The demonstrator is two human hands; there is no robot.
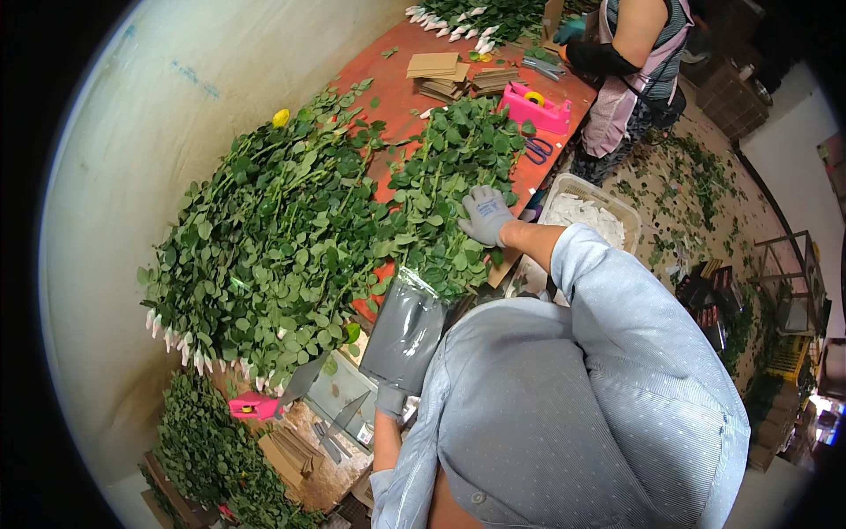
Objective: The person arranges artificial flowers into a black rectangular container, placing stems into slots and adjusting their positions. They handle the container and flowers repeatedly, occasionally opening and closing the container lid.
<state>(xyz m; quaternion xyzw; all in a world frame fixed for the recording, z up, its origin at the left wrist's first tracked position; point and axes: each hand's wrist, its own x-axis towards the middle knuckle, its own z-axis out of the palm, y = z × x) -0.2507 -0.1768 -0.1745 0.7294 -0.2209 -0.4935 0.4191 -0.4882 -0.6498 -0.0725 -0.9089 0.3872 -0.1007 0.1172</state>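
Observation:
A bunch of leafy green rose-like stems (449, 167) lies along the red table, its near end meeting a dark, shiny plastic sleeve (407, 331). My right hand (486, 216), in a grey glove, rests on the leaves at the bunch's right side, fingers stretched out. At the sleeve's lower end is my left hand (389, 399), also gloved in grey; its fingers are hidden behind the plastic. Whether flower heads sit inside the sleeve cannot be made out. To the left a large heap of leafy stems (273, 229) carries white-wrapped tips (185, 348) at its lower end.
Beyond the bunch are cardboard pieces (434, 66), a pink tape dispenser (539, 113) and scissors (538, 150). A crate of white scraps (589, 212) stands right of the table (374, 57). A co-worker (630, 79) stands at the far right. Leaves litter the floor (679, 212).

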